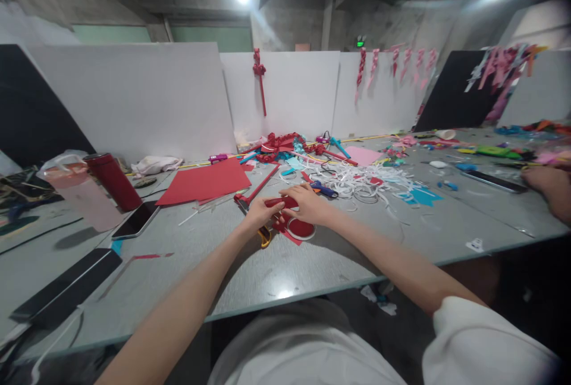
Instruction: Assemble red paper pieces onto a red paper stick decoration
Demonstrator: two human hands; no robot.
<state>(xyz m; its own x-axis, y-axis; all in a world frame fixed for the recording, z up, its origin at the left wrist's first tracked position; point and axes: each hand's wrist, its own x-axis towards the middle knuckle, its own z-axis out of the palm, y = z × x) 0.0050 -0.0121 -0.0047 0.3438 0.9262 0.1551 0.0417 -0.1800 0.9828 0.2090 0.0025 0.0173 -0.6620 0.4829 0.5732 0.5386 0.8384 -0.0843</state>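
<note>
Both my hands meet over the middle of the table, closed around a small red rolled piece (282, 201), which looks like paper or foam sheet. My left hand (263, 211) pinches its left end, and my right hand (306, 203) grips the other end from above. Just below my fingers lies a roll of white-edged tape (301, 229) on red scraps. Yellow-handled scissors (264, 236) rest partly under my left hand. A thin red stick (263, 184) points away behind my hands. Beside my right hand is a blue glue gun (325, 189).
Red sheets (207, 181) lie to the left, near a phone (136, 219), a red flask (113, 181) and a pink-filled cup (84, 194). Tangled white strips (370, 180) cover the right middle. Another person's hand (548, 185) rests at the far right. White boards (285, 93) stand behind.
</note>
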